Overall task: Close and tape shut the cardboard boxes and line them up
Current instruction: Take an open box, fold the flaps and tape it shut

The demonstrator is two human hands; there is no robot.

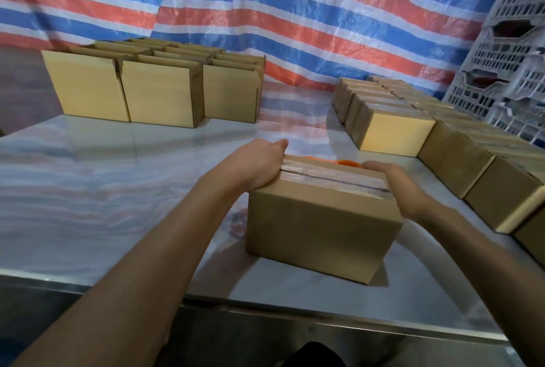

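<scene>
A closed cardboard box (321, 228) stands on the glossy table (103, 189) near its front edge. Clear tape runs along the box's top seam. My left hand (261, 164) presses flat against the box's left end, thumb by the top edge. On the right end lies my right hand (393, 182), fingers reaching toward the far corner. The box sits between both palms. Something orange (349, 162) peeks out just behind the box, mostly hidden.
Several open-topped boxes (159, 92) stand grouped at the back left. Closed boxes (395, 133) sit in rows along the right side, running toward me. White plastic crates (507, 71) are stacked at the far right. A striped tarp (295, 12) hangs behind.
</scene>
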